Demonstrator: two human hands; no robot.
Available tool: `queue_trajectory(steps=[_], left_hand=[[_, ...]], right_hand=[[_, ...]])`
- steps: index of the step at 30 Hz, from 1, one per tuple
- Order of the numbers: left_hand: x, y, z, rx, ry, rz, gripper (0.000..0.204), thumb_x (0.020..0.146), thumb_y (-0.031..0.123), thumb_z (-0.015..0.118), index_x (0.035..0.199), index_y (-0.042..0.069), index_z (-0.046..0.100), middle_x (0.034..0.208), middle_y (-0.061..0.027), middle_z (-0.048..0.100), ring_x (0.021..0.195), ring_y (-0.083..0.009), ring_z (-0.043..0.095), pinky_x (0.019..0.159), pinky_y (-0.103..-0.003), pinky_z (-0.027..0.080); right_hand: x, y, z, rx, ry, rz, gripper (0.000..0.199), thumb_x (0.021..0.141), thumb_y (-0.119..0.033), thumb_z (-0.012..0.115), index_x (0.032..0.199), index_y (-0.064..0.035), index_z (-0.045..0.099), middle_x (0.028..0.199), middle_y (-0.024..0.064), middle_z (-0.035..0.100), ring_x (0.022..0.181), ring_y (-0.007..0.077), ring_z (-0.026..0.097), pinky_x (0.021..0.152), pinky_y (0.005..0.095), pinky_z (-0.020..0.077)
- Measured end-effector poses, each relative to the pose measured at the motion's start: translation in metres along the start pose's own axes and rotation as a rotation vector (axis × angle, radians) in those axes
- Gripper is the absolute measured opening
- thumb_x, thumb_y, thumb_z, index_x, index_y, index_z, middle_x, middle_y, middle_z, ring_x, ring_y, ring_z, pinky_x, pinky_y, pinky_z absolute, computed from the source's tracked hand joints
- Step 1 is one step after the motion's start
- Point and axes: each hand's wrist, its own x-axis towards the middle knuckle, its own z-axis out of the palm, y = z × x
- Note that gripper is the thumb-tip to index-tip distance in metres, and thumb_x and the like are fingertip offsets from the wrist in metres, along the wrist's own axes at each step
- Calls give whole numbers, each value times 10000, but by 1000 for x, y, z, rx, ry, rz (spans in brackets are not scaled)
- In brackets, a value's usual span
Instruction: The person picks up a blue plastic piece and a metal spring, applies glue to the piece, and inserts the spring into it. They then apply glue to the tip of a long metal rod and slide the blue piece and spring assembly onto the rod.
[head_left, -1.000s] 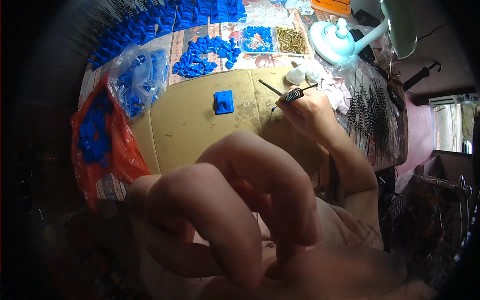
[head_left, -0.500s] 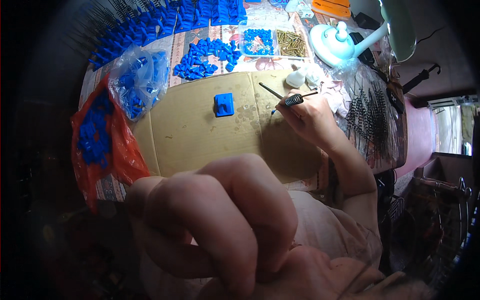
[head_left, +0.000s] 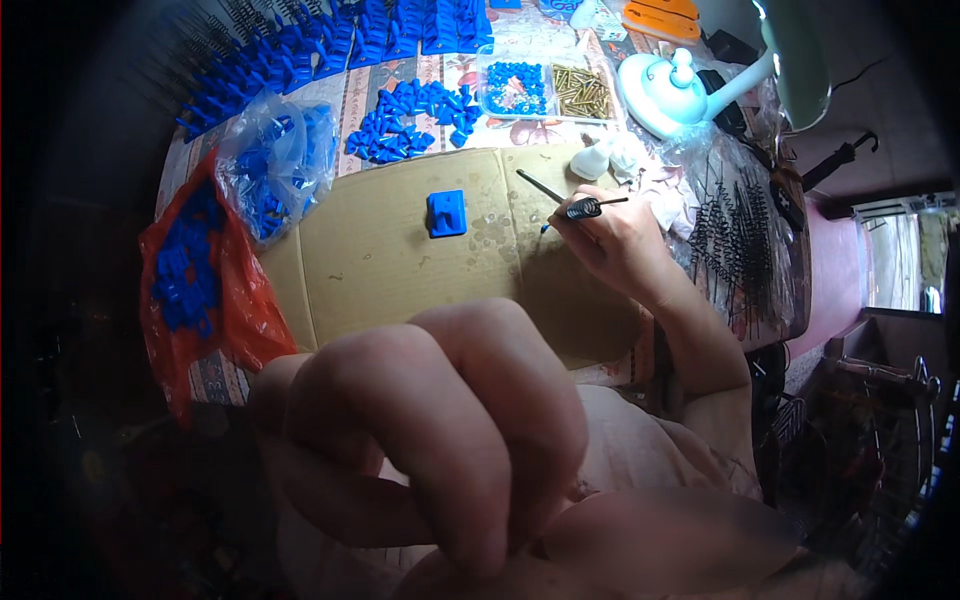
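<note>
Large and close in the lower middle is my left hand point(head_left: 430, 420), its fingers bent and closed; their tips are hidden, and I cannot see whether anything is in them. Over the right part of a brown cardboard sheet point(head_left: 390, 290), my right hand point(head_left: 625, 245) is closed on a black coil spring point(head_left: 583, 207) with a thin straight end. A dark slender rod point(head_left: 538, 183) sticks out leftward from the same grip. Below the fingers shows a small blue tip point(head_left: 545, 228), too small to name. Left of that hand, a blue square plastic part point(head_left: 447, 214) lies on the cardboard.
Small blue pieces point(head_left: 400, 125) lie behind the cardboard, near a clear divided box point(head_left: 550, 118) of blue bits and brass-coloured screws. Red point(head_left: 240, 310) and clear point(head_left: 290, 160) bags stand left. A white lamp point(head_left: 660, 95), small white bottle point(head_left: 590, 160) and black springs point(head_left: 735, 235) are right.
The spring in my right hand has turned slightly, its coil now seen more from the side. My left hand has shifted slightly, staying closed. The blue square part lies where it was.
</note>
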Motion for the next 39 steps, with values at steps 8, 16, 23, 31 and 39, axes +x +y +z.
queue_trajectory(steps=[8,16,23,31,39], left_hand=[[23,-15,-38,12,-181,124,155,933,153,615,905,135,464,842,-52,488,517,-171,474,519,-283,394],[33,-30,-60,74,-220,166,265,804,107,609,1027,88,465,948,-114,505,734,-164,520,624,-272,444],[41,-35,-69,154,-171,188,269,855,151,639,1047,74,466,944,-112,522,722,-157,526,618,-266,448],[53,-48,-83,463,-110,284,211,896,17,511,1105,29,486,959,-105,565,773,-133,538,698,-267,462],[69,-70,-88,983,-36,307,237,851,-6,592,1087,12,589,985,-83,584,859,-140,571,745,-277,475]], right_hand=[[2,-7,0,-5,59,-64,103,792,-64,694,744,-59,603,685,89,562,601,292,581,507,393,439],[-1,-2,-4,-24,51,-70,190,835,-169,662,741,-67,532,695,83,562,621,297,600,548,417,481],[2,0,-2,-37,44,-68,196,833,-173,666,739,-68,529,693,84,560,622,300,600,549,420,481],[-1,1,0,-20,34,-39,198,823,-172,670,740,-60,530,700,96,568,644,311,612,558,424,487],[1,-3,-2,-8,28,-31,198,840,-180,659,742,-61,535,702,99,577,634,312,612,556,428,484]])
